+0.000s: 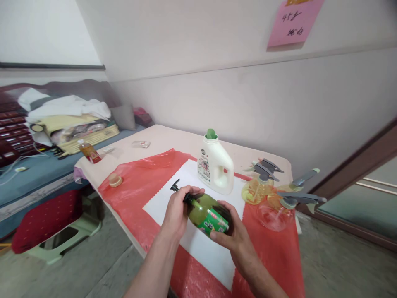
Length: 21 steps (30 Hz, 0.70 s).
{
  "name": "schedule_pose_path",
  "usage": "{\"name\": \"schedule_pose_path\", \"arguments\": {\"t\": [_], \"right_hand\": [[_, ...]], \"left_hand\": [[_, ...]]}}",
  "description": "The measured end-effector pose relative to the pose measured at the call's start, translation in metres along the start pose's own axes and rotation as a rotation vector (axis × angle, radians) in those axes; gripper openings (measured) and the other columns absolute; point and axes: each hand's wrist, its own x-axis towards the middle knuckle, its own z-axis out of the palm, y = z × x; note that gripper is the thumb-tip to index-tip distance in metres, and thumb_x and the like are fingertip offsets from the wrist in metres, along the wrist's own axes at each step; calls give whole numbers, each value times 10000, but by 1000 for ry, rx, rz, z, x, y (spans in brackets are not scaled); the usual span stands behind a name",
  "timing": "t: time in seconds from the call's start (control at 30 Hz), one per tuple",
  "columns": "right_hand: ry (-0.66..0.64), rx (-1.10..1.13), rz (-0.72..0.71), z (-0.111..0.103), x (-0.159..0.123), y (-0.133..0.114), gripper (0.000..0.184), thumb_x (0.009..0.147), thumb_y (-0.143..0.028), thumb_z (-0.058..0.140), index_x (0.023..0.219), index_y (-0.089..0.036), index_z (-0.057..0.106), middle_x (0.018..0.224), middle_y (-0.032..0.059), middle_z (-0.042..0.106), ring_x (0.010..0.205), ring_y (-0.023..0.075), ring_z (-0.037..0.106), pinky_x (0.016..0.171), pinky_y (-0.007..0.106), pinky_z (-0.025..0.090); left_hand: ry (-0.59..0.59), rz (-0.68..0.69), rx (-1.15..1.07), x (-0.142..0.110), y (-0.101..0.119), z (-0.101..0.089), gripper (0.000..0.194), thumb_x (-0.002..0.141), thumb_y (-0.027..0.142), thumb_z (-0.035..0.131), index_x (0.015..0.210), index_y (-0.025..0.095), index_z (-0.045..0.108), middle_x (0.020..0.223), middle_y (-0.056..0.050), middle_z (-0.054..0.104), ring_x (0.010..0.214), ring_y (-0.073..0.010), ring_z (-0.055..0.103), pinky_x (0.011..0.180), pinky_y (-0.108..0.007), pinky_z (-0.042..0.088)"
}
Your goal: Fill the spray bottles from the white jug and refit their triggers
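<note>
Your left hand (pixel 177 213) is closed about the neck and shoulder of the green bottle (pixel 198 210), its fingers curling over the far side. Your right hand (pixel 237 234) grips the base end, thumb along the near edge by the green label (pixel 214 221), the other fingers on the far side. The bottle is held between both sets of fingers, above the white sheet (pixel 201 254), tilted, with the neck toward your left and the base lower at your right. The black pump (pixel 175 186) projects just beyond your left fingers.

Past your fingers, on the far part of the sheet, the white jug (pixel 214 165) stands upright; a green piece (pixel 211 133) shows at its mouth. Off to the right of your right fingers, spray bottles with grey triggers are grouped, a yellow one (pixel 256 191) and a clear one (pixel 274 217) among them. Well left of your left fingers, a small jar (pixel 115 180) sits on the red plastic (pixel 141 174) covering part of the table (pixel 167 136).
</note>
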Motion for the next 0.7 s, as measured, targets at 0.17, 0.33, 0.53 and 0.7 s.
{"name": "schedule_pose_path", "arguments": {"t": [0.17, 0.33, 0.53, 0.7], "right_hand": [[-28, 38, 44, -6, 0, 2, 710, 607, -344, 845, 1213, -296, 479, 1178, 24, 589, 1016, 218, 580, 801, 310, 494], [-43, 111, 112, -6, -3, 0, 635, 645, -382, 812, 1195, -246, 525, 1083, 41, 632, 938, 193, 589, 701, 252, 494], [-185, 460, 576, -1, -5, -8, 680, 813, -681, 517, 1184, -112, 547, 866, 148, 677, 660, 228, 675, 464, 225, 490], [-207, 545, 625, 2, -4, -4, 787, 814, -769, 434, 1279, -135, 478, 959, 181, 680, 691, 246, 704, 439, 199, 492]], "left_hand": [[-47, 64, 57, 0, 1, 1, 257, 775, 354, 634, 824, 121, 731, 956, -147, 737, 977, -274, 665, 925, -387, 455], [-86, 114, 88, -2, 1, 0, 246, 788, 341, 619, 836, 130, 736, 933, -141, 742, 986, -280, 666, 940, -399, 446], [-146, 98, 111, -7, 1, 5, 189, 753, 308, 617, 738, 143, 707, 919, -125, 740, 920, -274, 672, 838, -364, 470], [-12, 170, 90, -6, -3, 7, 169, 735, 279, 606, 608, 167, 601, 824, -82, 737, 810, -224, 671, 761, -316, 461]]}}
